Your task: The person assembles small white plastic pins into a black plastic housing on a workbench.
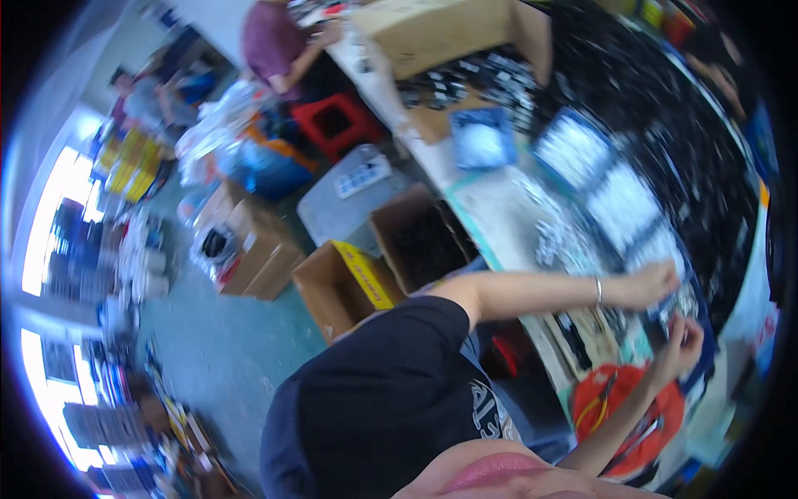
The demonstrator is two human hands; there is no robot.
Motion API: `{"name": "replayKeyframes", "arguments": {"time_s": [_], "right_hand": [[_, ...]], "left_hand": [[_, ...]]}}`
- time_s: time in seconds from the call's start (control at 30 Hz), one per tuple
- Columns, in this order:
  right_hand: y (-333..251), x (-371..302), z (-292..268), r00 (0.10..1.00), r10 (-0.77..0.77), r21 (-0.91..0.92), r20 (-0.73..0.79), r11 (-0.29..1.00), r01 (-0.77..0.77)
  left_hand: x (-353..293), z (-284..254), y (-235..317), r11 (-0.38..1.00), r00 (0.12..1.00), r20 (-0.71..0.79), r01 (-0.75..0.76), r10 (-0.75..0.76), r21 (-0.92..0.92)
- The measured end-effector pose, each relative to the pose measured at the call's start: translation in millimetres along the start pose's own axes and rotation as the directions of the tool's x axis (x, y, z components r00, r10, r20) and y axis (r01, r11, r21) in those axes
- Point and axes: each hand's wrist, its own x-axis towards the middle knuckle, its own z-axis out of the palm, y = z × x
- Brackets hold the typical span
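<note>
My left hand [655, 285], with a bracelet on its wrist, is closed at the near end of a row of blue trays; anything in its fingers is too blurred to name. Just below it, my right hand [683, 345] has curled, pinched fingers, and what they hold cannot be made out. Small shiny clear pieces [683, 306] lie between and beside the hands. Whitish pieces fill the blue trays [573, 148] beyond. Loose clear pieces [553, 233] are scattered on the pale worktable [490, 204] left of the trays.
A heap of glossy black pieces [665, 141] covers the table's far side. An orange-red round mat or bag [623, 416] with tools lies near my right forearm. A cardboard box [440, 37] stands at the back. Open cartons [328, 291] and a red stool [337, 125] stand beside the table. Other people work nearby.
</note>
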Motion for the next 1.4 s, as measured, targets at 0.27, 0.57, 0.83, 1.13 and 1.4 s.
{"name": "replayKeyframes", "arguments": {"time_s": [0.27, 0.57, 0.83, 1.13, 1.4], "right_hand": [[-49, -38, 60, 0.982, -0.19, 0.059, 0.001, 0.98, 0.19], [-66, -46, 77, 0.926, -0.349, -0.085, 0.146, 0.928, 0.363], [-83, -60, 74, 0.936, -0.312, -0.074, 0.16, 0.942, 0.327], [-86, -68, 61, 0.972, -0.191, 0.056, 0.14, 0.981, 0.185], [-86, -68, 53, 0.955, -0.177, 0.073, 0.239, 0.984, 0.164]], "left_hand": [[-61, -28, 25, 0.479, 0.934, 0.213, 0.333, -0.288, -0.812], [-81, -49, 44, 0.302, 0.964, 0.201, 0.247, -0.174, -0.921], [-97, -56, 56, 0.468, 0.991, 0.083, 0.125, -0.109, -0.875], [-106, -56, 58, 0.51, 0.988, 0.122, 0.151, -0.091, -0.847], [-107, -62, 57, 0.684, 0.988, 0.154, 0.136, -0.035, -0.716]]}}
